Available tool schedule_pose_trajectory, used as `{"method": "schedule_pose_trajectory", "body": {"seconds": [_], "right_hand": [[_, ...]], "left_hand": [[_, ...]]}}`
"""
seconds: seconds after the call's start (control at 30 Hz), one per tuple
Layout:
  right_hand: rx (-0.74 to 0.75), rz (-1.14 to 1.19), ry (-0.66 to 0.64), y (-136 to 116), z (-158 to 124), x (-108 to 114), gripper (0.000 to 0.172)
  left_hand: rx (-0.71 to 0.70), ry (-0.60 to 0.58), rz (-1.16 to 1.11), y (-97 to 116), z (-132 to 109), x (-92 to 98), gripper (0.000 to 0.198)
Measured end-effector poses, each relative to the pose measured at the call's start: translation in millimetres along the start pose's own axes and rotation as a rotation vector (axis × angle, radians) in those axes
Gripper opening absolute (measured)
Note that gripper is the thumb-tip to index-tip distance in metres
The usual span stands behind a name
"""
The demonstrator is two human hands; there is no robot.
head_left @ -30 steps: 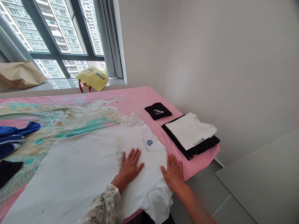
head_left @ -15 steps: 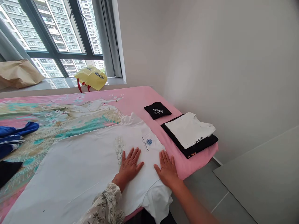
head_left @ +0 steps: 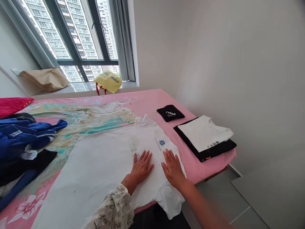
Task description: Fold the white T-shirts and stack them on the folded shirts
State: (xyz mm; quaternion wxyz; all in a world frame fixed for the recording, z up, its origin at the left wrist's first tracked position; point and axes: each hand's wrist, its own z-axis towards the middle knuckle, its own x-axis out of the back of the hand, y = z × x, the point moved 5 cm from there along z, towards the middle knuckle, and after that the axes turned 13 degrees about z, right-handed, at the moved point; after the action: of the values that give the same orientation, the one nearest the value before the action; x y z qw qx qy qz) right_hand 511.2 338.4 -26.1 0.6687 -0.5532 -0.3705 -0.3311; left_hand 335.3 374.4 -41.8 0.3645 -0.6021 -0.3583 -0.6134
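A white T-shirt (head_left: 105, 162) lies spread over the bed, with a blue crest and printed characters on its chest. One sleeve hangs over the bed's near edge. My left hand (head_left: 142, 167) rests flat on the shirt, fingers spread, beside a block of faint print. To its right, my right hand (head_left: 173, 168) lies palm down on the shirt near the crest, fingers stretched out. Neither hand holds anything.
Folded clothes (head_left: 205, 135), white on black, are stacked at the bed's right side. Behind them lies a small folded black garment (head_left: 170, 113). Blue and dark clothes (head_left: 23, 136) are heaped at left. A yellow bag (head_left: 108, 81) and a paper bag (head_left: 46, 79) sit by the window.
The view has turned left, bringing more of the clothes heap and a red cloth into sight. My right hand has shifted slightly up the shirt towards the crest; the left stays flat.
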Motion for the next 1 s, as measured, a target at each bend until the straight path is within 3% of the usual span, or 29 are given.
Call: {"method": "schedule_pose_trajectory", "body": {"seconds": [0.07,0.13,0.27,0.33,0.43,0.53,0.6,0.67,0.77,0.87,1.0], "right_hand": [[0.021,-0.034,-0.112,-2,5,-15,0.058],[-0.024,-0.084,-0.174,13,4,-27,0.062],[-0.118,-0.187,-0.105,55,-8,-30,0.069],[-0.136,-0.22,-0.095,66,-13,-29,0.069],[-0.176,-0.242,-0.128,69,-15,-28,0.069],[-0.22,-0.25,-0.133,60,-12,-25,0.068],[-0.179,-0.243,-0.11,42,-9,-24,0.064],[-0.073,-0.206,-0.112,12,-5,-26,0.061],[0.109,-0.101,-0.202,-44,3,-38,0.058],[0.271,0.005,-0.309,-93,17,-55,0.056],[0.365,0.1,-0.39,-118,45,-79,0.056]], "left_hand": [[0.06,-0.006,0.032,-27,-29,-0.9,0.057],[0.184,-0.044,0.072,-69,-69,-5.3,0.058],[0.528,-0.118,0.18,-168,-174,-14.5,0.062],[0.638,-0.128,0.242,-207,-226,-16.1,0.062],[0.736,-0.122,0.302,-244,-286,-13.4,0.06],[0.855,-0.162,0.36,-257,-310,-4.8,0.064],[0.895,-0.193,0.37,-251,-302,3.3,0.064],[0.827,-0.173,0.305,-233,-274,11.9,0.06],[0.572,-0.095,0.129,-187,-209,23.4,0.055],[0.277,-0.114,-0.037,-135,-143,26.7,0.054],[0.051,-0.138,-0.143,-97,-75,20.0,0.053]]}}
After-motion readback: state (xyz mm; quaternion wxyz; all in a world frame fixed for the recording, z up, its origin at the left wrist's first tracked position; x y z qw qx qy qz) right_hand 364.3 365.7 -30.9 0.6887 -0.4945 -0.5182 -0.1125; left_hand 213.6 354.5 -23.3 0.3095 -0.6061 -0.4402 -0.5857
